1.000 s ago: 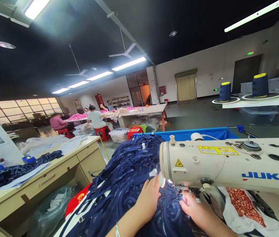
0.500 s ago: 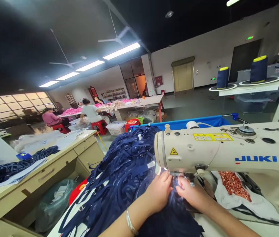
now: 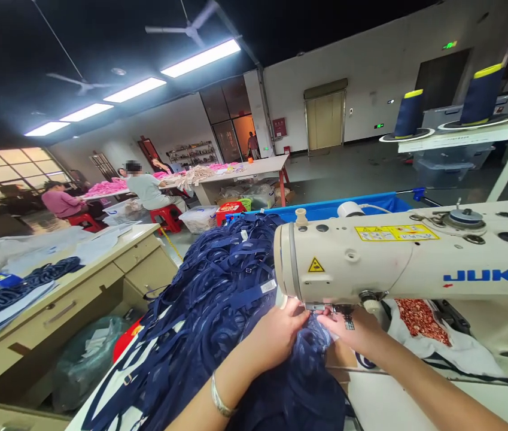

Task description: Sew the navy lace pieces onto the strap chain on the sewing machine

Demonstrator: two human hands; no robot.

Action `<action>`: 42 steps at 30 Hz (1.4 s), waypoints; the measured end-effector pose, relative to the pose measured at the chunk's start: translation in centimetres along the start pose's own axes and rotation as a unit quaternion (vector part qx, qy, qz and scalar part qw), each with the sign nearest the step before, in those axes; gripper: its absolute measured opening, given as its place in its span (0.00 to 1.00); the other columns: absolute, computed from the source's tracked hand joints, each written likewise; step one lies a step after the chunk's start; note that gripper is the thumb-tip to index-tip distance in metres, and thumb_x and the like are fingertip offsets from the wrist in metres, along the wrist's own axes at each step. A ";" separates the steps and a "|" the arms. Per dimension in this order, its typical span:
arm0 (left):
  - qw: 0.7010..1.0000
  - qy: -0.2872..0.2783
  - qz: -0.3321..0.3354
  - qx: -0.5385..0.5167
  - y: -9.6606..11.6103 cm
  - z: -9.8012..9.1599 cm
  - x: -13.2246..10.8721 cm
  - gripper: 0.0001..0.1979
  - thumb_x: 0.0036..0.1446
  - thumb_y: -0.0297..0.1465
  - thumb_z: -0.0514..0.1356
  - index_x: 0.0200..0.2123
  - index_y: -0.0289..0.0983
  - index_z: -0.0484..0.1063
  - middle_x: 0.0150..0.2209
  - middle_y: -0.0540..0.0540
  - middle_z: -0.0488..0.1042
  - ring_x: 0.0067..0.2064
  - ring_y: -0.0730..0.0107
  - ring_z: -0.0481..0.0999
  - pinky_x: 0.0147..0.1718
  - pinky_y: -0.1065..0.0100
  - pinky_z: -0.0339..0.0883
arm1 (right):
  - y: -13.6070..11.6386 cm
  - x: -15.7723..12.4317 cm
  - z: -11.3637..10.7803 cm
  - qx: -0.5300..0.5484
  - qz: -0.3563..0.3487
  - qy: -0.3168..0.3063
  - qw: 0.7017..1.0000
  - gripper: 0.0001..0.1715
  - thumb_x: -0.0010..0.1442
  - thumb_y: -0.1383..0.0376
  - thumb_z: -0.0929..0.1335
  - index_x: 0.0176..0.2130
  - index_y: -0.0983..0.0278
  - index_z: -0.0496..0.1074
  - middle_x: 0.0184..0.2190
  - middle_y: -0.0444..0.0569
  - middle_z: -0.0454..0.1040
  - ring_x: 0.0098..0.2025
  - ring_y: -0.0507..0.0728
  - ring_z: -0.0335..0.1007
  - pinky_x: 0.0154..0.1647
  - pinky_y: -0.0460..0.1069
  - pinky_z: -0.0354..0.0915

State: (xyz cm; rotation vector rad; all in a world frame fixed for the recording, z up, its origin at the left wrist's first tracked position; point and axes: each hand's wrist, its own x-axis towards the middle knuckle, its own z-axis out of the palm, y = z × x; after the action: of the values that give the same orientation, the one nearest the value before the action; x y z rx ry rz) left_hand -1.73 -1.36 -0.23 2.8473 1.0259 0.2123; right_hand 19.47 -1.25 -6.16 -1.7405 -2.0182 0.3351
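Note:
A cream JUKI sewing machine [image 3: 397, 263] stands before me. Just under its head, my left hand [image 3: 276, 335] is closed on a piece of navy blue lace fabric [image 3: 312, 353]. From the right, my right hand [image 3: 352, 330] pinches the same piece close to the presser foot [image 3: 342, 311]. The two hands almost touch. A silver bangle [image 3: 220, 398] sits on my left wrist. Behind and left of the hands lies a large heap of navy straps and lace pieces [image 3: 209, 293].
A beige desk with drawers [image 3: 78, 293] holds more navy pieces at the left. Two navy thread cones [image 3: 482, 96] stand on a rack at the upper right. A blue bin [image 3: 352, 206] is behind the machine. Other people sit at a far table [image 3: 236, 173].
My hands have moved together under the machine head, and the fabric is now bunched between them. The camera has tilted, so the machine sits higher in view.

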 end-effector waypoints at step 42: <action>0.999 -0.020 -0.015 0.024 -0.1 0.0 0.3 0.20 0.62 0.25 0.48 0.56 0.38 0.64 0.50 0.43 0.70 0.46 0.61 0.70 0.43 0.64 0.66 | 0.7 -0.9 1.8 -0.156 -0.053 0.127 0.978 0.17 0.63 0.54 0.63 0.39 0.58 0.78 0.33 0.49 0.78 0.38 0.61 0.73 0.40 0.53 0.66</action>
State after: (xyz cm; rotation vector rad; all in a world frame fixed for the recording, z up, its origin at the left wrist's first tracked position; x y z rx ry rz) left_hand -1.56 -1.10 -0.20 2.8647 1.0797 0.1292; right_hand 19.26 -1.83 -8.22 -1.7389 -2.0423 -0.2411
